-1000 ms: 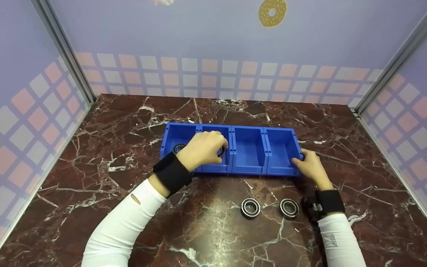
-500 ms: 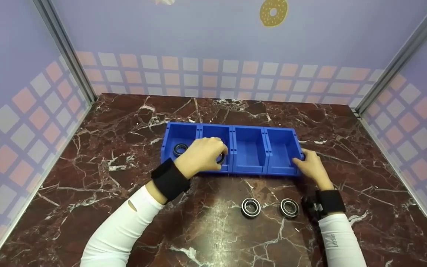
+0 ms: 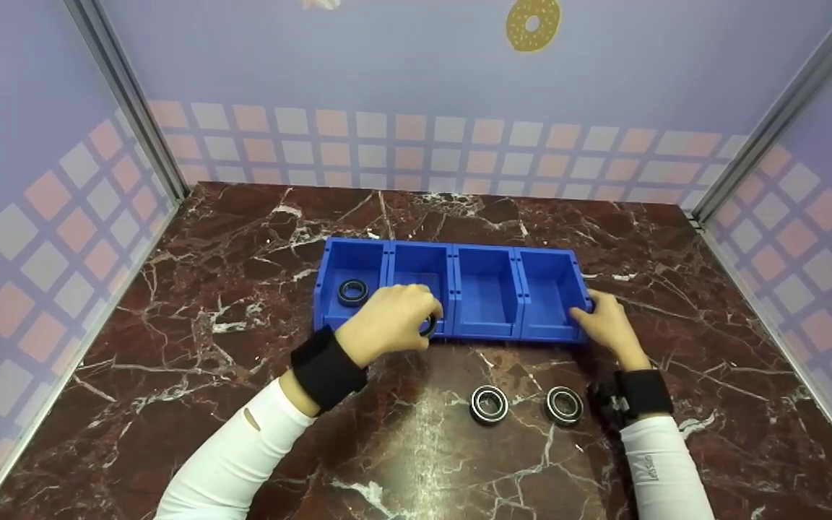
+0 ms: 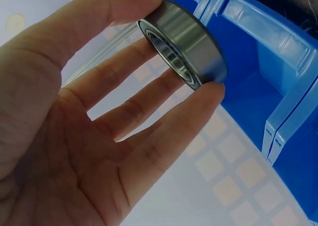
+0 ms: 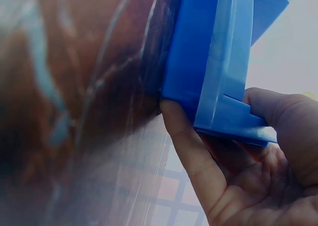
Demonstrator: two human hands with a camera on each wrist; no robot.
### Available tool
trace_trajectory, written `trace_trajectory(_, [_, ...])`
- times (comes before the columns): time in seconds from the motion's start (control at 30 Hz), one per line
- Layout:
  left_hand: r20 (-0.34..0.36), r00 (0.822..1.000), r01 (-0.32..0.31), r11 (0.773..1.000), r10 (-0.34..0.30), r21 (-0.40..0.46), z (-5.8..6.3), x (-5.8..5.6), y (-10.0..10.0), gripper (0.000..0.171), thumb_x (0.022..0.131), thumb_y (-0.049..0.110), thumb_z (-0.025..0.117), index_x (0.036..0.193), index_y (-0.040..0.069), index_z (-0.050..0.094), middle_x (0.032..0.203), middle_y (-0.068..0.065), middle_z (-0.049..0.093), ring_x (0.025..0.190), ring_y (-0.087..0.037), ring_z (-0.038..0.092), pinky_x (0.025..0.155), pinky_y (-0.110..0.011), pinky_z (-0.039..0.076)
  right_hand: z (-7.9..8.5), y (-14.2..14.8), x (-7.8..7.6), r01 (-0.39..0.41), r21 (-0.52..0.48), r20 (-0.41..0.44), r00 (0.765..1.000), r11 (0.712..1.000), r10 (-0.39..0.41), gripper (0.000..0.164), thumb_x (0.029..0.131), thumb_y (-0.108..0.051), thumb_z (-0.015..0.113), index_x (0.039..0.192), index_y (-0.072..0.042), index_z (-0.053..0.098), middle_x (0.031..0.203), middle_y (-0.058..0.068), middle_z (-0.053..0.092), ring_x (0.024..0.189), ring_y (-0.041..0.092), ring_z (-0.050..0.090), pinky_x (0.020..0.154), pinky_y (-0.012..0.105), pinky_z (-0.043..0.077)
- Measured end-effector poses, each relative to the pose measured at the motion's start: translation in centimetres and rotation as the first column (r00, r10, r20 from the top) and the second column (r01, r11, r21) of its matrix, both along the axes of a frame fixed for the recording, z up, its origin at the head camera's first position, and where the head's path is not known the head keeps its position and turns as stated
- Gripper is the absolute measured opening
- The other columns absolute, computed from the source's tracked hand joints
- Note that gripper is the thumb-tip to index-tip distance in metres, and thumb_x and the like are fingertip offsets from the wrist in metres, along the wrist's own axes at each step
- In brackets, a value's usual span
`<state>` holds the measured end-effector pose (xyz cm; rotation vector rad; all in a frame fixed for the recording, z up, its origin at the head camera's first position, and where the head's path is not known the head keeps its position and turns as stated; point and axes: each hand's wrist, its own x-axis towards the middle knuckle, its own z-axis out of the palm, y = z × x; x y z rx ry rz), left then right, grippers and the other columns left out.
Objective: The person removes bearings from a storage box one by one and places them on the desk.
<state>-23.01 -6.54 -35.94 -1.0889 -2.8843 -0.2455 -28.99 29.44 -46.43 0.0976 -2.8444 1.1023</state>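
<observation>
My left hand [image 3: 391,321] pinches a steel ball bearing [image 4: 186,39] between thumb and fingertips, over the front edge of the second compartment from the left. In the left wrist view the bearing is tilted, its outer ring facing the blue bins. The row of blue storage bins [image 3: 488,331] has its four-sided compartments side by side. Another bearing [image 3: 352,292] lies in the leftmost one. At the right end, my right hand [image 3: 606,326] grips the outer wall of the last bin, thumb on the inside, fingers outside, as the right wrist view shows with the bin wall [image 5: 223,62].
Two more bearings, a left one [image 3: 489,404] and a right one [image 3: 564,406], lie on the marbled table [image 3: 416,462] in front of the bins. Patterned panels [image 3: 416,87] enclose the table at the back and both sides.
My left hand has drawn back toward the front of the second compartment with the bearing in its fingers, uncovering the bearing in the leftmost bin. My right hand stays on the bin wall.
</observation>
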Motion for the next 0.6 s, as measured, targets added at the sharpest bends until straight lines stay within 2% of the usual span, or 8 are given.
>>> trace_trajectory(0.43, [0.002,1.000,0.011,1.000,-0.011,0.009,-1.2,1.3,-0.4,0.032,0.065,0.015,0.076,0.096,0.013,0.073,0.097,-0.003,0.065,0.084,-0.024,0.063,0.068,-0.039,0.051,0.0,0.0,0.1,-0.005,-0.014,-0.003,1.000,1.000,0.005,0.036,0.083,-0.005,0.058,0.117,0.010,0.057,0.098,0.027,0.064,0.083,0.032,0.061,0.073,0.046,0.048])
trace_trajectory(0.6, [-0.014,0.999,0.030,0.999,-0.029,0.031,-1.7,1.8,-0.6,0.029,0.063,0.014,0.076,0.092,0.013,0.073,0.090,-0.002,0.064,0.078,-0.022,0.062,0.063,-0.037,0.051,0.0,0.0,0.0,-0.005,-0.011,-0.003,1.000,1.000,0.004,0.035,0.083,-0.004,0.058,0.116,0.010,0.058,0.098,0.026,0.064,0.083,0.032,0.061,0.074,0.045,0.048])
